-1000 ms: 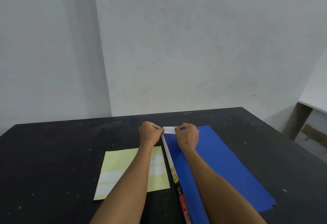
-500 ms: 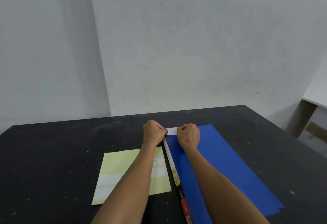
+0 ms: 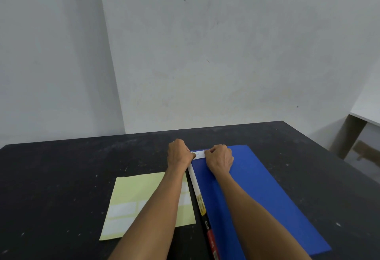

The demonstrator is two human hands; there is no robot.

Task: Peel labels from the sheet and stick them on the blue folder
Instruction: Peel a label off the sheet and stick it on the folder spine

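Observation:
The blue folder (image 3: 257, 194) lies on the black table, its white spine strip (image 3: 194, 179) along the left edge. A small white label (image 3: 199, 154) sits at the folder's far left corner. My left hand (image 3: 178, 153) pinches the label's left end and my right hand (image 3: 220, 158) pinches its right end, fingers curled. Whether the label lies flat against the folder I cannot tell. The pale yellow label sheet (image 3: 131, 202) lies left of the folder, with a few white labels (image 3: 121, 209) on its near part, partly hidden under my left forearm.
The black table (image 3: 61, 177) stands against a grey-white wall; its far edge runs just beyond my hands. A second, light-coloured table (image 3: 366, 118) stands at the far right, with floor below it.
Both hands stay on the label at the folder's far corner. The view has shifted slightly; the thumbs have closed in a little over the label's ends.

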